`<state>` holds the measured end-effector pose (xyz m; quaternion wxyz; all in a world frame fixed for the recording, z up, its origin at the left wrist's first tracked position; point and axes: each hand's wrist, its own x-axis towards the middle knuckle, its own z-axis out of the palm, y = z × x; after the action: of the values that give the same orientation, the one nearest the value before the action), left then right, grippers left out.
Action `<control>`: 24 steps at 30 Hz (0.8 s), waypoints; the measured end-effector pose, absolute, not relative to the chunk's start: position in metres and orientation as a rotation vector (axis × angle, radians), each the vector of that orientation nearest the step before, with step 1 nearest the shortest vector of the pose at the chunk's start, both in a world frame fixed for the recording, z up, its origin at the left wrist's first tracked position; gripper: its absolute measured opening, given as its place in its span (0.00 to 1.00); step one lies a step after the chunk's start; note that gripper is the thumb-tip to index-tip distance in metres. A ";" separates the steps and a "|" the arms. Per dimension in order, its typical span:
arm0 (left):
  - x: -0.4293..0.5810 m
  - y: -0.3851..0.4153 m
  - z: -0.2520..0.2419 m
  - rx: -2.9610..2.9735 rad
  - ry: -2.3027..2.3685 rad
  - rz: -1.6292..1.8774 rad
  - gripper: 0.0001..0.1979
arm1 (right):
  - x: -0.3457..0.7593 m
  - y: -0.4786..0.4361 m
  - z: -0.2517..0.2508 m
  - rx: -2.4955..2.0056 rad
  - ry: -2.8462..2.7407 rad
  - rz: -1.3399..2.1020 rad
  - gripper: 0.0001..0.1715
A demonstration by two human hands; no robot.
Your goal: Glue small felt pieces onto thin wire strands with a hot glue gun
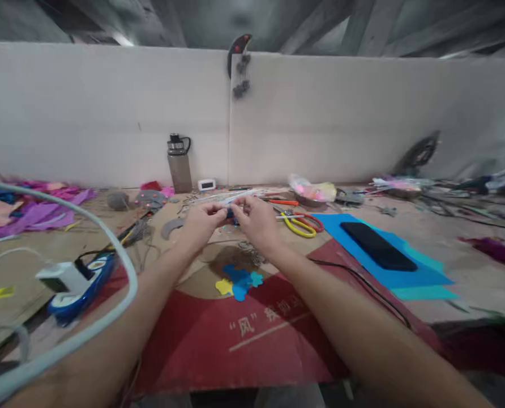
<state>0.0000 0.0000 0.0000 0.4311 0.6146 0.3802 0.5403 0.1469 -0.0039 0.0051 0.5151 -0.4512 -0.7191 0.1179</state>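
Note:
My left hand [202,222] and my right hand [256,221] meet over the middle of the table, fingertips pinched together. Between them is a small dark blue piece [230,213], mostly covered by the fingers, so its kind cannot be made out. Below the hands, blue flower-shaped cutouts [239,281] lie with a yellow cutout [224,287] and a light blue one [256,279]. A tangle of thin wire [252,249] is near my right wrist. Yellow-handled scissors [298,226] rest to the right of that hand, and a grey crescent piece [171,228] sits left of my left hand.
A black phone [377,245] lies on blue sheets [422,277] at right. At left are a power strip [80,292] with a white plug and a pale cable [120,249] arching close to the camera. A bottle [179,167] stands by the white partition [108,113].

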 end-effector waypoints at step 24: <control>0.003 -0.008 0.006 1.398 0.880 1.327 0.09 | 0.150 0.001 0.005 -0.909 -1.492 0.966 0.11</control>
<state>0.0033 -0.0076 0.0062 0.4892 0.5753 0.3623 0.5462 0.1503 0.0011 0.0054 0.5417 -0.3829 -0.6283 0.4065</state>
